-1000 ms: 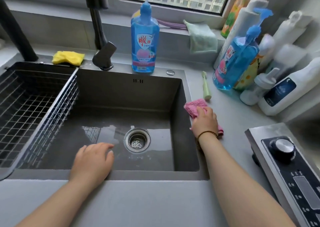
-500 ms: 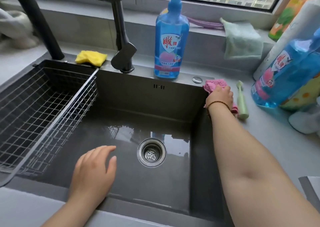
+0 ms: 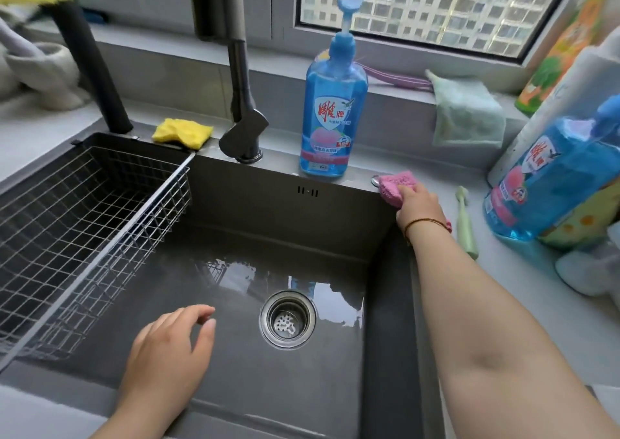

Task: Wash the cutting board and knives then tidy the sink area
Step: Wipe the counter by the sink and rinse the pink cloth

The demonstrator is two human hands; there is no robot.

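Right hand (image 3: 419,207) presses pink cloth (image 3: 394,187) flat on tabletop at the back right corner of sink (image 3: 385,354), likely wiping the rim dry. Left hand (image 3: 167,354) open, empty, hovering over basin. No board or knives visible.

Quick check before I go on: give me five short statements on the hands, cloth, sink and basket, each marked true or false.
1. The right hand presses a pink cloth at the sink's back right corner. True.
2. The left hand holds a knife. False: it is empty, fingers spread, over the sink.
3. The wire basket on the sink's left side holds a cutting board. False: nothing shows in it.
4. A yellow sponge lies on the rim behind the basket. True.
5. The blue soap bottle lies tipped over in the basin. False: it stands upright on the back ledge, beside the faucet.
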